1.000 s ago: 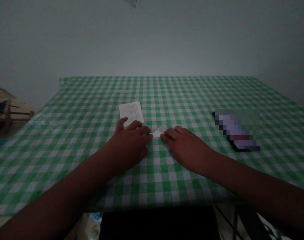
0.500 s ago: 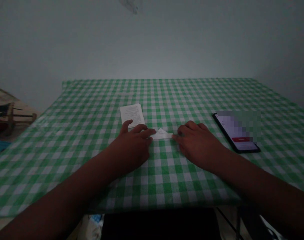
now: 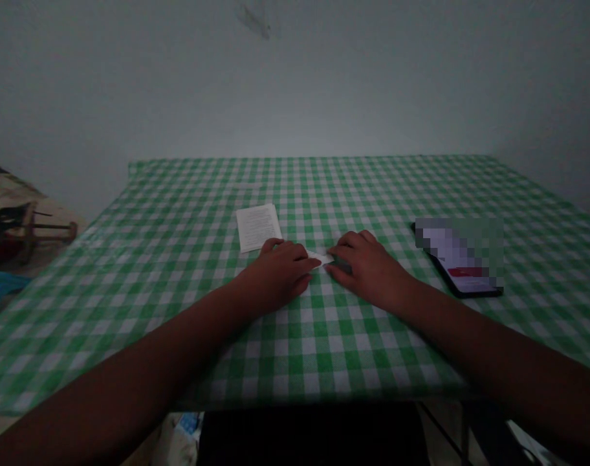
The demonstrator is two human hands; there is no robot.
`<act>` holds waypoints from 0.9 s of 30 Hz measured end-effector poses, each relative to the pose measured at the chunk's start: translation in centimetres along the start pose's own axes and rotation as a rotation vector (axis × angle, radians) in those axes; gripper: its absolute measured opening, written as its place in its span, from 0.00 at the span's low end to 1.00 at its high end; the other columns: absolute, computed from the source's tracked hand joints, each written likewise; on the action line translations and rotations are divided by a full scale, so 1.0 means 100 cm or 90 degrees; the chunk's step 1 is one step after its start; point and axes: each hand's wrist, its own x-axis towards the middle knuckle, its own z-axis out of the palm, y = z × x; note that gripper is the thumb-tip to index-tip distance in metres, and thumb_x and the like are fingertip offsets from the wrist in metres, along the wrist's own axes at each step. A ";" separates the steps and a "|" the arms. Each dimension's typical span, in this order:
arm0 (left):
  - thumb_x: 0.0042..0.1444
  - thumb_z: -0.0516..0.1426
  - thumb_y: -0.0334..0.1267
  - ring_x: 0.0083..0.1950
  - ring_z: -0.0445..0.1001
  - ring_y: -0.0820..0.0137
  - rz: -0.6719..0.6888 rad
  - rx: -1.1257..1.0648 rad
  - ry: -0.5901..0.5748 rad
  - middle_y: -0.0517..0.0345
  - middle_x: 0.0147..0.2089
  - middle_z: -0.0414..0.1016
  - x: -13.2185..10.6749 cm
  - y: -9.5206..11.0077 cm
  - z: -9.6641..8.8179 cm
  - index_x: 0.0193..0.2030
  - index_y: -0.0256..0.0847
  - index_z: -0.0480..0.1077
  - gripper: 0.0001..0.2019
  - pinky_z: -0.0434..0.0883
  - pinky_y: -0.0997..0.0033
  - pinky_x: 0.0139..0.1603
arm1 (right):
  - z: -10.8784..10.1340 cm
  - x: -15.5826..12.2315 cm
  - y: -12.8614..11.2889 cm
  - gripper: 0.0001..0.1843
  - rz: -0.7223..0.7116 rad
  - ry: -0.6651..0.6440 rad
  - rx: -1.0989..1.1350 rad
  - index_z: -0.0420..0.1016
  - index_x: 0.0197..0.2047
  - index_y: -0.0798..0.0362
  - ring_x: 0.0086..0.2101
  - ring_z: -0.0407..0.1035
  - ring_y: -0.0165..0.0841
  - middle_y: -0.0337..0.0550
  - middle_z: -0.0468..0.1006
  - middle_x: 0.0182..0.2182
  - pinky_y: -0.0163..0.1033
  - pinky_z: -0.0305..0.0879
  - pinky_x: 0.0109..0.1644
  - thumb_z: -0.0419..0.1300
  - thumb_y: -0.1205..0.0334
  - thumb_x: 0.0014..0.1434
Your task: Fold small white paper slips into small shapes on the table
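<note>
A small folded white paper (image 3: 323, 257) lies on the green-and-white checked tablecloth (image 3: 178, 246). My left hand (image 3: 281, 273) lies palm down over the paper's left part, fingertips pressing on it. My right hand (image 3: 367, 266) covers its right part, fingers bent onto the paper. Only a thin strip of the paper shows between the two hands. A white printed sheet (image 3: 259, 226) lies flat just beyond my left hand.
A phone (image 3: 462, 262) with a lit screen lies to the right of my right hand. A pale wall stands behind the table's far edge. A wooden piece of furniture (image 3: 28, 230) and cloth are on the floor at the left.
Both hands have closed in over the folded paper, hiding most of it. The left hand slid right and forward, away from the printed sheet.
</note>
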 end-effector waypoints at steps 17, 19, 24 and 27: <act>0.64 0.53 0.34 0.64 0.66 0.62 0.028 -0.037 0.024 0.53 0.62 0.71 -0.004 0.000 0.009 0.54 0.44 0.71 0.14 0.48 0.45 0.67 | 0.007 0.008 0.006 0.08 0.025 0.024 0.104 0.78 0.42 0.52 0.44 0.65 0.41 0.47 0.75 0.42 0.48 0.62 0.50 0.59 0.60 0.62; 0.64 0.52 0.33 0.63 0.67 0.63 0.026 -0.048 0.018 0.54 0.62 0.72 -0.003 -0.001 0.010 0.54 0.44 0.71 0.13 0.47 0.45 0.68 | 0.006 0.007 0.005 0.07 0.014 0.021 0.105 0.79 0.40 0.52 0.44 0.65 0.40 0.47 0.75 0.41 0.48 0.62 0.50 0.60 0.61 0.62; 0.63 0.52 0.32 0.61 0.69 0.64 0.021 -0.044 0.004 0.55 0.60 0.74 -0.001 -0.001 0.010 0.51 0.44 0.73 0.13 0.46 0.45 0.69 | 0.002 0.005 0.000 0.07 -0.004 0.027 0.089 0.80 0.39 0.52 0.44 0.65 0.40 0.47 0.76 0.41 0.48 0.62 0.50 0.59 0.63 0.62; 0.64 0.53 0.33 0.62 0.69 0.64 0.023 -0.038 -0.005 0.55 0.60 0.74 -0.002 0.000 0.008 0.52 0.45 0.73 0.13 0.46 0.44 0.69 | 0.001 0.005 -0.003 0.08 -0.025 0.036 0.082 0.80 0.38 0.53 0.44 0.66 0.40 0.47 0.78 0.40 0.47 0.61 0.51 0.58 0.64 0.63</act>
